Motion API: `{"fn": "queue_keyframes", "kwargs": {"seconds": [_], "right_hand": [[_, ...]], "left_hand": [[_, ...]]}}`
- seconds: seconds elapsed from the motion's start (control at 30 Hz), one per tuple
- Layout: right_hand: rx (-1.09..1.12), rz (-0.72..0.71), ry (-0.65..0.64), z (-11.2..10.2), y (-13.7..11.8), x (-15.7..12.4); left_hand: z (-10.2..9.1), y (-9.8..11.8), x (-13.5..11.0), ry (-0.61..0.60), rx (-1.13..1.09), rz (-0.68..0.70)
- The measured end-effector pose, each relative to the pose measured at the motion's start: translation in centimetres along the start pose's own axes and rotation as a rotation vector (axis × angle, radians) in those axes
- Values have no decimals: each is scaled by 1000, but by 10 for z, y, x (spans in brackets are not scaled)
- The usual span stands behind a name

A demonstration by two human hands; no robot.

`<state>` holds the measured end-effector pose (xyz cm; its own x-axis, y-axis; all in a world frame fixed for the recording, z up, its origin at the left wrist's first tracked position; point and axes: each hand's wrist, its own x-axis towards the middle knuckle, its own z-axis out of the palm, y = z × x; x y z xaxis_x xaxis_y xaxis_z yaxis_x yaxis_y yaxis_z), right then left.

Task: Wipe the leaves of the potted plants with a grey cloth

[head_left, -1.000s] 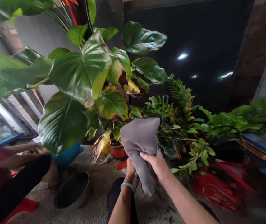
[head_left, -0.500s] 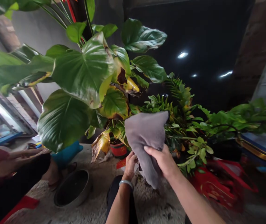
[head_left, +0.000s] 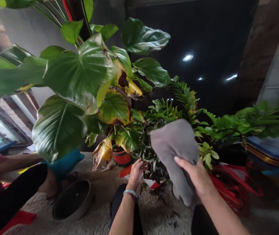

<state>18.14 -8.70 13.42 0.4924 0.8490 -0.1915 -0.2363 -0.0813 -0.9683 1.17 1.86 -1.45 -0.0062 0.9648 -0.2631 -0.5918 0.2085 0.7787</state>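
A grey cloth (head_left: 172,142) is bunched in my right hand (head_left: 197,173), thumb on top, its lower end hanging down. My left hand (head_left: 136,173), with a pale bangle at the wrist, is held beside small dark-green leaves (head_left: 147,143). Its fingers are loosely bent and apart, with nothing visible in them. Behind it stands a red pot (head_left: 122,158) under large heart-shaped leaves (head_left: 58,125), some yellowed and browned at the edges. Red and white paper-like pieces (head_left: 153,183) lie by the base of the leaves in front of my left hand.
A dark metal basin (head_left: 72,200) sits on the rough ground at left. Beyond it another person's leg (head_left: 29,182) and forearm show, beside a turquoise item (head_left: 65,163). A red bag (head_left: 229,189) and a blue-lidded box (head_left: 266,148) stand at right.
My right hand has carried the cloth to the right, away from my left hand. My left hand's fingers have spread apart. The view has shifted slightly.
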Motion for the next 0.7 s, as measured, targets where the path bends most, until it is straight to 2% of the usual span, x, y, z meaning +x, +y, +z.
{"fn": "queue_keyframes", "kwargs": {"seconds": [0.07,0.13,0.23,0.3,0.33,0.4,0.47,0.53,0.6,0.7], "right_hand": [[117,-20,-7,9,-5,14],[175,84,-76,13,12,16],[83,251,-159,4,53,-3],[15,288,-170,-8,65,-18],[-8,274,-143,-15,62,-23],[-31,177,3,-23,39,-21],[20,-6,193,-25,6,-5],[161,-140,296,-20,-20,16],[307,-87,246,-13,-24,31],[404,219,111,-14,13,31]], "left_hand": [[2,-3,-2,-3,-26,1],[3,-4,-3,-10,-33,-3],[1,-4,-3,-32,-18,-25],[0,-3,-4,-82,21,-36],[0,-3,-4,-107,50,-31],[0,-2,-6,-134,105,-13],[2,-1,-8,-120,138,-5],[4,0,-9,-103,142,-13],[5,0,-11,-95,132,-15],[4,1,-11,-101,115,-20]]}}
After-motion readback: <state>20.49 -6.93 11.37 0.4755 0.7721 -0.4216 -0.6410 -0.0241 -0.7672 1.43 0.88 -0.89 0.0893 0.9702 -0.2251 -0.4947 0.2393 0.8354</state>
